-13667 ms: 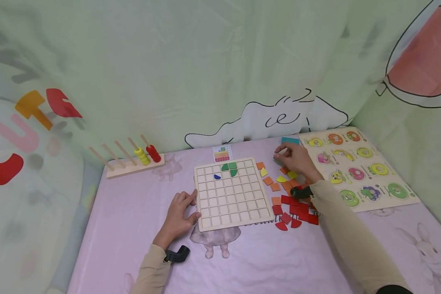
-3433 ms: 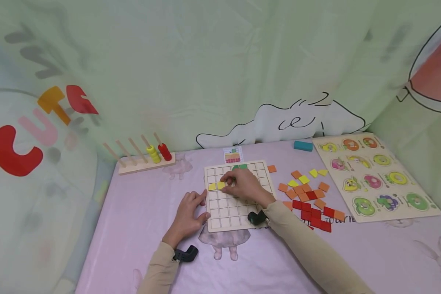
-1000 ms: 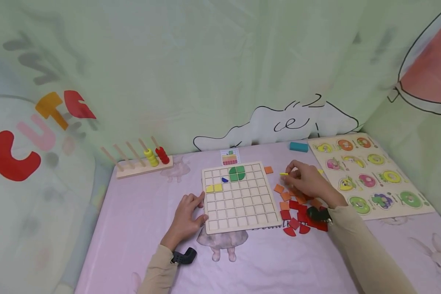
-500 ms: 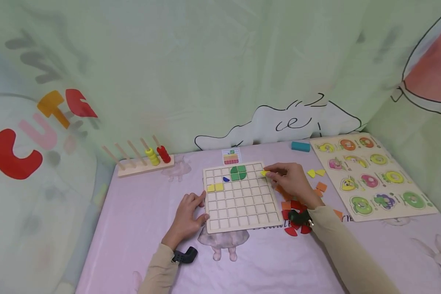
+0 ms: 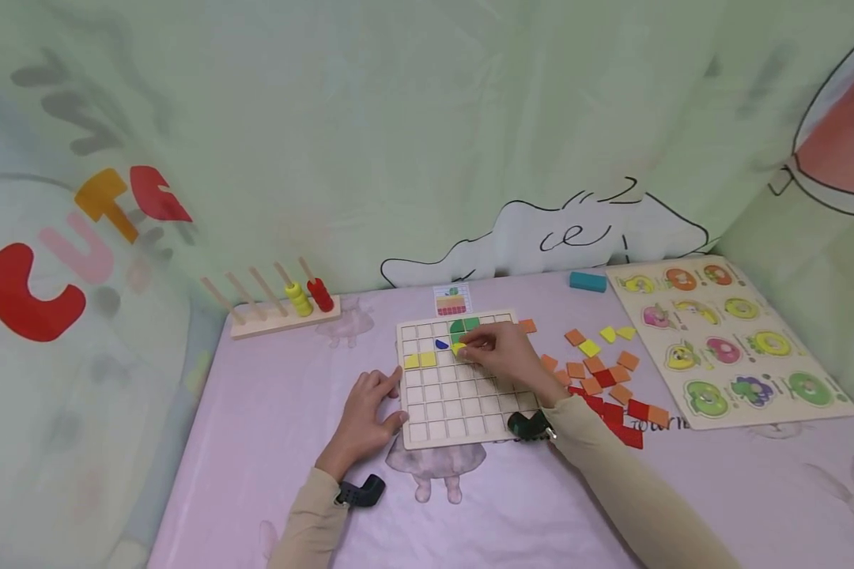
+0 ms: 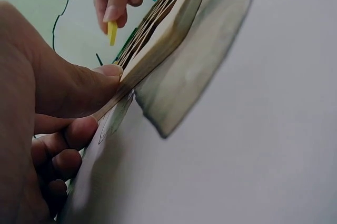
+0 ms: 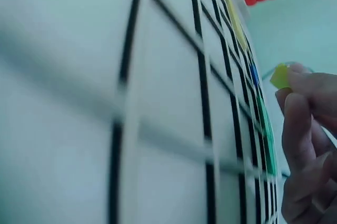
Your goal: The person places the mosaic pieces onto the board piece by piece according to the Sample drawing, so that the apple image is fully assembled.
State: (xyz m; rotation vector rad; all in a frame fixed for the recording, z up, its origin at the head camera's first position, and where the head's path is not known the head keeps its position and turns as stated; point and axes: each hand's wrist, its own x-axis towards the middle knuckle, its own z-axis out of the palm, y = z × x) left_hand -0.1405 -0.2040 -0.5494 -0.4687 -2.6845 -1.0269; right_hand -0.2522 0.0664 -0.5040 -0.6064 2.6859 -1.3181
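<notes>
At the left edge of a wooden grid board (image 5: 448, 411), my left hand (image 5: 361, 419) grips the rim with its thumb and curled fingers. My right hand (image 5: 505, 354) pinches a small yellow tile (image 5: 459, 348) over the upper middle squares; in the right wrist view the yellow tile (image 7: 280, 77) is between thumb and fingertip, apart from the board. Green tiles (image 5: 458, 325) lie in the squares just behind, partly covered by the right hand. A dark blue rounded tile (image 5: 442, 344) and two yellow tiles (image 5: 428, 359) sit farther left on the board.
Loose orange tiles (image 5: 594, 364), yellow tiles (image 5: 590, 348) and red tiles (image 5: 612, 414) lie right of the board. A pattern card (image 5: 452, 299) is behind it. Around them stand a peg stand with beads (image 5: 285, 316), a teal block (image 5: 587, 281) and a fruit puzzle board (image 5: 733, 379).
My right hand has picked a yellow tile from the pile and carried it left over the board. Earlier, two yellow tiles were laid on its left squares. My left hand stays at the edge.
</notes>
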